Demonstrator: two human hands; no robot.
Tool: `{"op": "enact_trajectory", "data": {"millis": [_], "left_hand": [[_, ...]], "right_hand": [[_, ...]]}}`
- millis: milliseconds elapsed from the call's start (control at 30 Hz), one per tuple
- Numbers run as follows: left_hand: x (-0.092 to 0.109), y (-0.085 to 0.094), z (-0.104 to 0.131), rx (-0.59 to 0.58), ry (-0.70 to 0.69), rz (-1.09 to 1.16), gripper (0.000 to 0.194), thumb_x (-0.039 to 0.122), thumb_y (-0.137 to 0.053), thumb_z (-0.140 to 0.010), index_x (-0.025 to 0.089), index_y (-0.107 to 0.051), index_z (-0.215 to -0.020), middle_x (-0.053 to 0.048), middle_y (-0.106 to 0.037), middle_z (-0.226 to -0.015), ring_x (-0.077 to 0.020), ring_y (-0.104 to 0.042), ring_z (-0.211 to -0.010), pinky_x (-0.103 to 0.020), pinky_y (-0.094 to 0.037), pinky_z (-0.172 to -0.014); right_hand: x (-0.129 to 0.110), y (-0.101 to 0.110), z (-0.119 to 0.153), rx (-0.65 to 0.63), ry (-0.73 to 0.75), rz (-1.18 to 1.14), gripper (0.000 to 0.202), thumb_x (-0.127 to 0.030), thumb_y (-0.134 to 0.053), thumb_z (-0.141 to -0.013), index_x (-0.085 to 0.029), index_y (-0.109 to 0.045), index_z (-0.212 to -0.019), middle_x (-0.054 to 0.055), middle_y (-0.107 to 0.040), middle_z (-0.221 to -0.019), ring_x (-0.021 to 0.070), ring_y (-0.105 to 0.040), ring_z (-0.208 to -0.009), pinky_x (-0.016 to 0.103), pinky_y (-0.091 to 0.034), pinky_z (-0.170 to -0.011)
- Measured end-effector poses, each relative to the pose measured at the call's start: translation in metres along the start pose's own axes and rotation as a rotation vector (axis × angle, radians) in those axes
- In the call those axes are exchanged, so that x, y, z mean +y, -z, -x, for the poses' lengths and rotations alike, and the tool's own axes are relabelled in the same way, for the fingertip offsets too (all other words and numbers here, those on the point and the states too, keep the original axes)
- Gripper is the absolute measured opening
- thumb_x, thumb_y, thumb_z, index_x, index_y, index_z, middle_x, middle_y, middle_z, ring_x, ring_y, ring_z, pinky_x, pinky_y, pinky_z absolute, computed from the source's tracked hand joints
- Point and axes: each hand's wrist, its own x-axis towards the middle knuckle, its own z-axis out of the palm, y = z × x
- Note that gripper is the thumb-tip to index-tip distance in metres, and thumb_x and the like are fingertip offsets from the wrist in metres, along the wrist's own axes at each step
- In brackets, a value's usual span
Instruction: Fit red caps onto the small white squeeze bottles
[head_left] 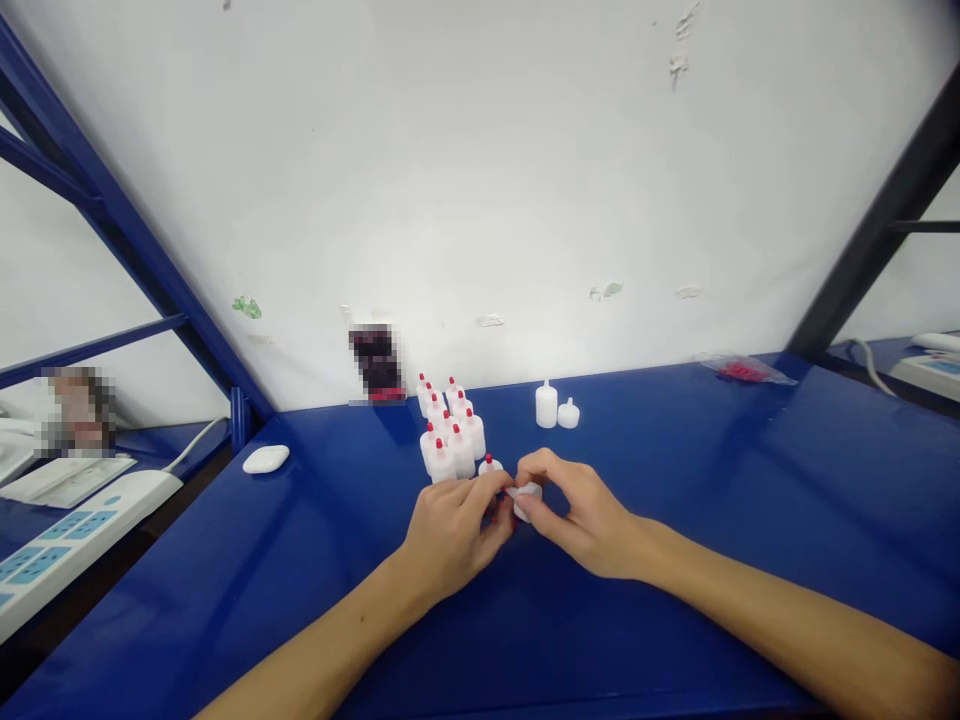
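My right hand [581, 510] pinches a white bottle [531, 490]; at its nine o'clock, my left hand's [454, 525] curled fingers grasp red bits [491, 516]. Red-capped bottles [459, 450] stand at eleven.

Table [675, 470]: smooth, glossy blue surface with soft reflections. Bottles [459, 452]: smooth white plastic, slightly translucent, low sheen. Tips [455, 429]: red plastic. Wall [480, 200]: matt white, mostly smooth, with rough flaking patches. Frame [127, 220]: blue, painted metal in appearance, semi-gloss. Bag [750, 370]: clear, wrinkled plastic film with glossy highlights. Case [266, 459]: white plastic, smooth and glossy. Power strip [82, 540]: smooth white plastic housing, blue socket faces.
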Motion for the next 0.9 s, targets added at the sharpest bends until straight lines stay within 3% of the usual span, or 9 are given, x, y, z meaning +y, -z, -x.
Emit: {"op": "enact_trajectory", "data": {"millis": [233, 433, 533, 633, 767, 833, 900], "left_hand": [[0.006, 0.003, -0.003, -0.195, -0.021, -0.154, 0.011, 0.014, -0.038, -0.086, 0.018, -0.048, -0.088, 0.002, -0.06, -0.056, -0.0167, -0.056, -0.044, -0.028, -0.04, -0.044], [0.004, 0.01, -0.006, -0.397, -0.009, -0.281, 0.012, 0.016, -0.04, -0.087, 0.019, -0.05, -0.081, -0.001, -0.064, -0.061, -0.0192, -0.062, -0.054, -0.029, -0.045, -0.052], [0.006, 0.013, -0.007, -0.533, 0.084, -0.248, 0.013, 0.022, -0.042, -0.09, 0.019, -0.052, -0.081, -0.002, -0.068, -0.069, -0.0189, -0.065, -0.058, -0.027, -0.045, -0.053], [0.007, 0.014, -0.007, -0.644, 0.125, -0.247, 0.014, 0.028, -0.046, -0.09, 0.02, -0.053, -0.08, -0.002, -0.071, -0.077, -0.02, -0.067, -0.06, -0.027, -0.042, -0.05], [0.001, 0.02, -0.007, -0.6, 0.258, -0.362, 0.016, 0.023, -0.043, -0.089, 0.019, -0.054, -0.08, -0.003, -0.068, -0.067, -0.0218, -0.065, -0.057, -0.028, -0.039, -0.049], [-0.002, 0.023, -0.006, -0.533, 0.271, -0.359, 0.019, 0.02, -0.038, -0.091, 0.018, -0.055, -0.083, -0.002, -0.065, -0.063, -0.0205, -0.064, -0.054, -0.028, -0.04, -0.05], [-0.003, 0.023, -0.005, -0.509, 0.199, -0.295, 0.022, 0.021, -0.034, -0.094, 0.018, -0.056, -0.088, -0.001, -0.064, -0.063, -0.0196, -0.063, -0.054, -0.029, -0.041, -0.05]], "right_hand": [[-0.008, 0.0, -0.002, -0.074, 0.068, -0.022, 0.013, -0.022, -0.039, -0.1, -0.021, -0.049, -0.092, -0.002, -0.051, -0.078, 0.0112, -0.043, -0.065, 0.024, -0.039, -0.063], [-0.009, 0.001, -0.003, -0.1, 0.114, -0.039, 0.023, -0.021, -0.031, -0.102, -0.021, -0.054, -0.103, 0.003, -0.055, -0.087, 0.0144, -0.051, -0.078, 0.028, -0.045, -0.075], [-0.009, 0.0, -0.003, -0.164, 0.06, 0.004, 0.011, -0.03, -0.047, -0.099, -0.021, -0.053, -0.102, 0.003, -0.057, -0.093, 0.0134, -0.051, -0.075, 0.026, -0.045, -0.07], [-0.007, -0.006, -0.003, -0.179, 0.076, 0.133, 0.021, -0.038, -0.064, -0.089, -0.021, -0.052, -0.095, 0.001, -0.057, -0.088, 0.0132, -0.049, -0.071, 0.026, -0.042, -0.065], [0.002, -0.003, -0.005, 0.038, 0.253, 0.321, 0.036, -0.025, -0.055, -0.094, -0.022, -0.038, -0.063, -0.003, -0.044, -0.06, 0.0133, -0.04, -0.058, 0.029, -0.034, -0.058], [0.009, 0.01, -0.009, 0.204, 0.216, 0.388, 0.037, -0.02, -0.053, -0.093, -0.022, -0.036, -0.06, -0.002, -0.041, -0.057, 0.014, -0.039, -0.055, 0.03, -0.032, -0.056], [0.02, 0.028, -0.013, 0.293, 0.102, 0.484, 0.024, -0.022, -0.053, -0.092, -0.022, -0.048, -0.069, 0.001, -0.053, -0.068, 0.0171, -0.049, -0.065, 0.032, -0.039, -0.065]]}}
